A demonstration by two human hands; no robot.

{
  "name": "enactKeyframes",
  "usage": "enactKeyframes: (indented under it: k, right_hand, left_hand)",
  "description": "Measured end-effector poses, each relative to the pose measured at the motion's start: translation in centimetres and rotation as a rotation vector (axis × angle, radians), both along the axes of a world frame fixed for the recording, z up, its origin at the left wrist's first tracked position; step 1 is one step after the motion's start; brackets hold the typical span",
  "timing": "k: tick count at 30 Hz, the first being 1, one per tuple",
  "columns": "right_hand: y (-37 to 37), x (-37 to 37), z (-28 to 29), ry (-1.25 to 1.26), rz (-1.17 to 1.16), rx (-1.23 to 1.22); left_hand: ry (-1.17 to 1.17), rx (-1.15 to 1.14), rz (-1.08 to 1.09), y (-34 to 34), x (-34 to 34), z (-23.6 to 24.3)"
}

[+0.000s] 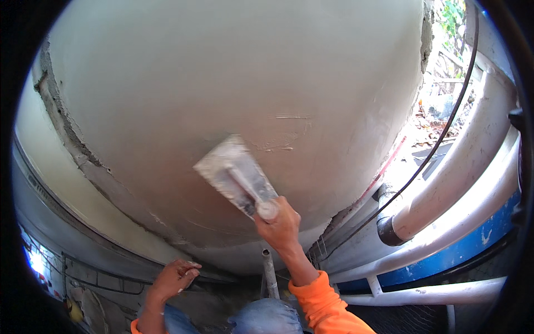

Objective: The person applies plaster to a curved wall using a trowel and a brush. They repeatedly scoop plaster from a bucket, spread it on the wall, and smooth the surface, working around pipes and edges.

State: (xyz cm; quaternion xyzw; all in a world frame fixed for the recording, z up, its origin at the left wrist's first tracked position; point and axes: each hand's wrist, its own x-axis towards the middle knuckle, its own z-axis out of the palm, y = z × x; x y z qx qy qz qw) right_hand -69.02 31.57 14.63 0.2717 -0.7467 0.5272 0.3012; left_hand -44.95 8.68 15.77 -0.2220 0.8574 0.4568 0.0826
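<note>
My right hand (280, 225) is wrapped round the handle of a plastering trowel (236, 175). The trowel's rectangular blade is smeared with pale plaster and slants up to the left against the wall (222, 83); motion blurs it slightly. Smooth, damp-looking grey plaster covers this wall, with a few raised ridges (286, 117) to the right of the blade. Low on the left, away from the wall's surface, my left hand (177, 278) has its fingers curled together. White plaster sticks to those fingers, and I see no tool in them.
Rough broken edges (67, 122) border the plaster on the left. A metal pipe (270, 273) stands upright before my knees. To the right are thick white pipes (461, 161), a hanging dark cable (439, 147), a white rail (434, 292) and a blue drum-like surface (445, 256).
</note>
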Motion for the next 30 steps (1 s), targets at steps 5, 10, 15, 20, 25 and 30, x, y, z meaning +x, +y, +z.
enactKeyframes:
  k: [5, 10, 15, 20, 25, 30]
  right_hand:
    - [2.1, -1.8, -1.1, -0.256, -0.076, -0.423]
    - [0.8, -2.5, -1.7, -0.229, -0.038, -0.351]
    - [-1.8, 0.0, -1.9, -0.110, 0.076, 0.018]
    - [-0.7, 0.5, -1.3, -0.071, 0.049, 0.030]
    - [1.6, -2.2, 0.5, -0.065, -0.214, -0.222]
    - [0.0, -2.5, 1.6, -0.043, -0.126, -0.132]
  left_hand:
    - [0.013, -0.061, -0.047, 0.1, 0.8, 0.4]
    - [0.038, -0.176, -0.121, -0.5, 0.4, 0.3]
    - [0.041, -0.108, -0.072, -0.5, 0.2, 0.1]
    - [0.042, -0.102, -0.103, -0.5, 0.5, 0.0]
    - [0.063, -0.011, -0.034, -1.0, 0.7, -0.6]
    - [-0.027, 0.016, 0.030, -1.0, 0.2, -1.0]
